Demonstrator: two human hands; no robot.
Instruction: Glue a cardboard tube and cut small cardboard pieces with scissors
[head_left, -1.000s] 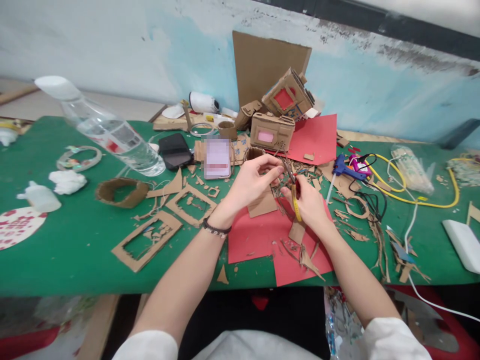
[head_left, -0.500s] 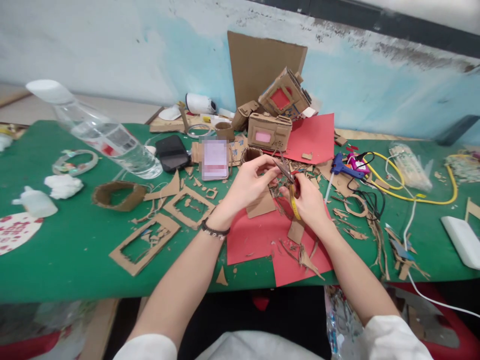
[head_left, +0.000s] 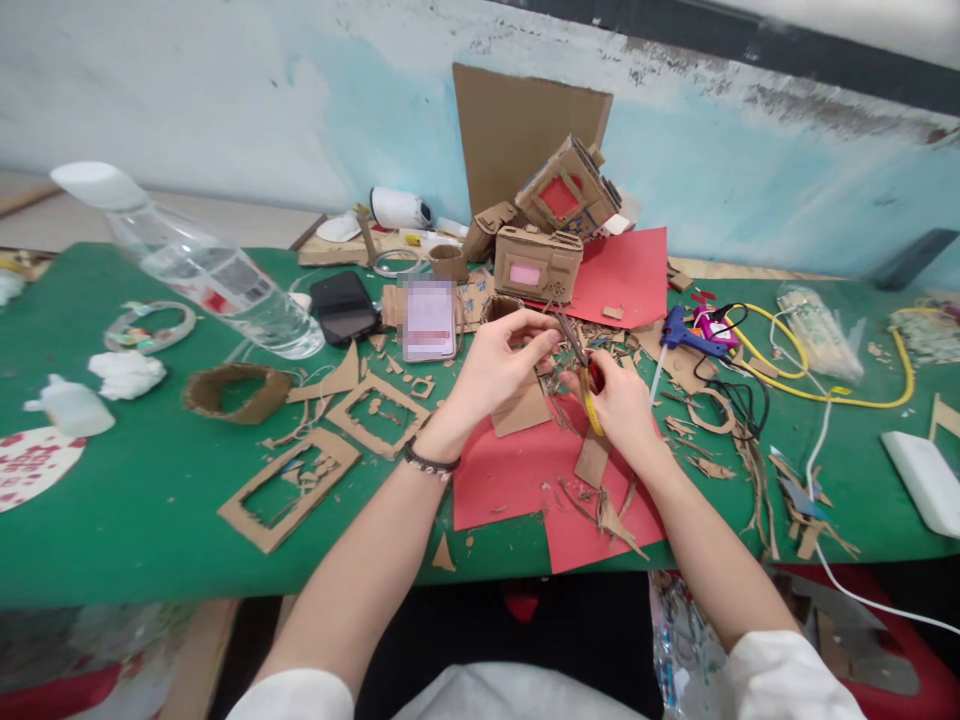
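Note:
My right hand is closed round the red and yellow handles of a pair of scissors, whose blades point up and left. My left hand is pinched just left of the blades; what its fingertips hold is too small to make out. Below both hands lies red paper with a cardboard piece, a small strip and torn scraps on it. Behind them stands a cardboard box shaped like a camera, with a pink window. A second one with a red window leans on top.
A phone with a lit screen and a dark phone lie left of my hands. Further left are a tilted water bottle and cardboard frames. A blue glue gun, cables and a white power bank lie right.
The scissor blades have come together and turned a little more upright. My right hand has shifted slightly; my left hand stays almost where it was.

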